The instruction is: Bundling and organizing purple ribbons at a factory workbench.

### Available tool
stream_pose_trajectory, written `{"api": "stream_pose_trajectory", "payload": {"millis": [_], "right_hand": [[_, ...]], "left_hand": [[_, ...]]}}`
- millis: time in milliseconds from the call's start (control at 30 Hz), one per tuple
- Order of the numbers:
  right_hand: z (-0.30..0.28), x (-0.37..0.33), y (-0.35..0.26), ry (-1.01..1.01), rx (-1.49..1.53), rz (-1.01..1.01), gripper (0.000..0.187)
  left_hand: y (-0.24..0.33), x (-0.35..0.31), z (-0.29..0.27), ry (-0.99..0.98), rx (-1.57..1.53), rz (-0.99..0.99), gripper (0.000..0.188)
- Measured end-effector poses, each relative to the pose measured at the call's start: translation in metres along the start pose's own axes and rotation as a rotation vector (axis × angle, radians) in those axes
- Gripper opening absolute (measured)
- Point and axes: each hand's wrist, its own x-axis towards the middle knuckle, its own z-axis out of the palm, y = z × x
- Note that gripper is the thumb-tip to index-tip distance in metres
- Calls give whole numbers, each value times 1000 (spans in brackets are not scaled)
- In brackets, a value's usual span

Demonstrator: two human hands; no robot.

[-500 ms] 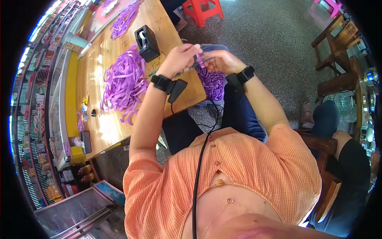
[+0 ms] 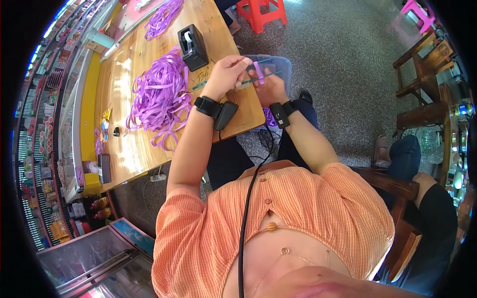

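Observation:
My left hand [image 2: 227,75] is closed around a thin dark green tool with two prongs [image 2: 273,73], whose other end sticks out on the wrist side. A short purple ribbon strip [image 2: 259,73] lies across the prongs, just beyond my left fingertips. My right hand [image 2: 272,89] is palm up beside the prongs, with loosely bent fingers apart on either side of the strip. No grip by it is visible. Below the hands, a translucent bluish bin [image 2: 284,63] stands off the table's edge, and cut purple ribbon pieces [image 2: 269,116] show there, partly hidden by my right wrist.
On the wooden table [image 2: 218,39] lie a large heap of purple ribbon [image 2: 158,92] and a black tape dispenser [image 2: 193,47]. A second ribbon bundle [image 2: 164,20] is farther back. A black cable [image 2: 248,208] hangs down my front. A red stool [image 2: 261,15] and wooden chair [image 2: 422,64] stand beyond.
My right hand has turned palm up and its fingers have loosened beside the ribbon strip. The two prongs now show clearly. The view has shifted slightly.

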Motion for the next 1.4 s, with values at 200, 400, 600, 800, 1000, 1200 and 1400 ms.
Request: {"api": "stream_pose_trajectory", "payload": {"millis": [200, 400, 600, 800, 1000, 1200, 1400], "right_hand": [[8, 8, -21, 50, -112, 27, 58], [8, 3, -41, 24, -270, 107, 37], [-3, 0, -32, -180, -72, 81, 31], [14, 7, -11, 61, -27, 26, 28], [-13, 13, -29, -4, -121, -77, 30], [-4, 14, -35, 58, -242, 39, 32], [-1, 8, -52, -92, -203, -79, 24]], "left_hand": [[0, 4, 1, -26, 22, 75, 24], [-2, 5, -1, -21, 43, 59, 25], [-1, 8, 3, -24, 46, 76, 25], [-5, 2, -5, -8, 26, 74, 25], [5, -2, -1, -36, 18, 74, 25], [22, -41, -57, 86, 212, 119, 30], [6, -76, -141, 591, 1113, 401, 22]]}}
